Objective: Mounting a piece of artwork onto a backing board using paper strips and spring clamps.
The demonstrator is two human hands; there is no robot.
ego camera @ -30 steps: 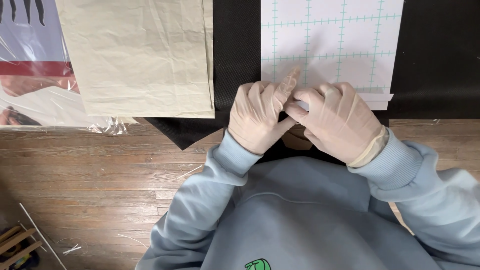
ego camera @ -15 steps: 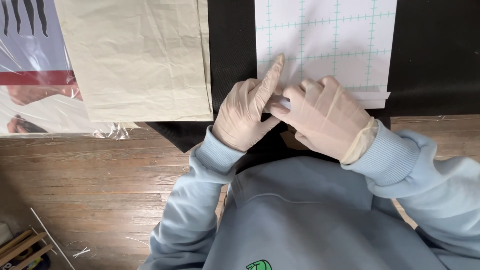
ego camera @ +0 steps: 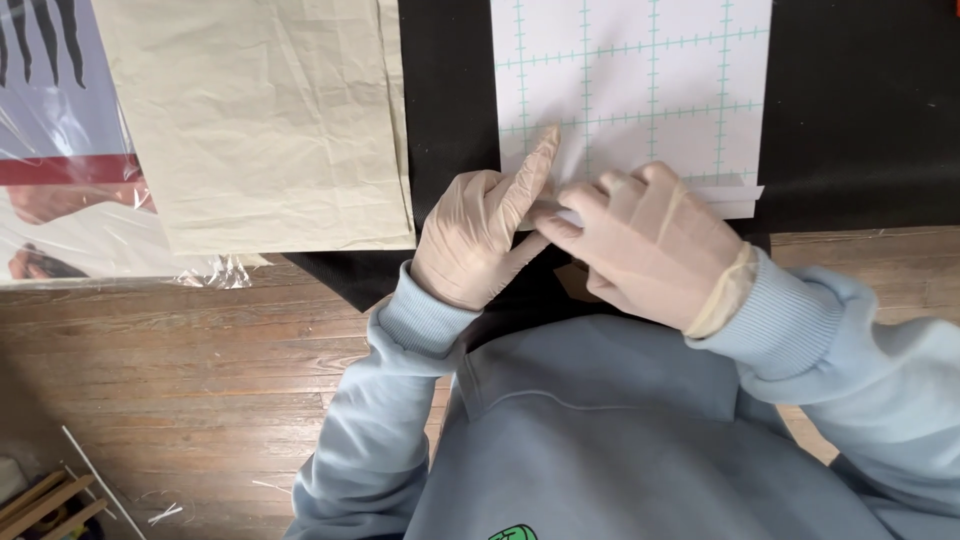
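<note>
A white sheet with a teal grid (ego camera: pixel 640 90) lies on a black mat (ego camera: pixel 860 110). Both hands wear pale gloves and meet at the sheet's near edge. My left hand (ego camera: pixel 480 235) presses its extended forefinger flat along the sheet's lower left corner. My right hand (ego camera: pixel 645 245) has its fingertips pinched on the sheet's near edge, where a thin white layer (ego camera: pixel 735 195) lifts slightly from the backing. Blue sweatshirt sleeves cover both arms.
A large beige paper sheet (ego camera: pixel 265 120) lies left of the mat. Further left is a plastic-wrapped print (ego camera: pixel 55 150). Wooden floorboards (ego camera: pixel 180 400) lie below, with thin wooden sticks (ego camera: pixel 45 500) at the bottom left.
Both hands moved forward from the mat's near edge onto the grid sheet's lower edge. The left forefinger stretched out flat along the sheet's corner.
</note>
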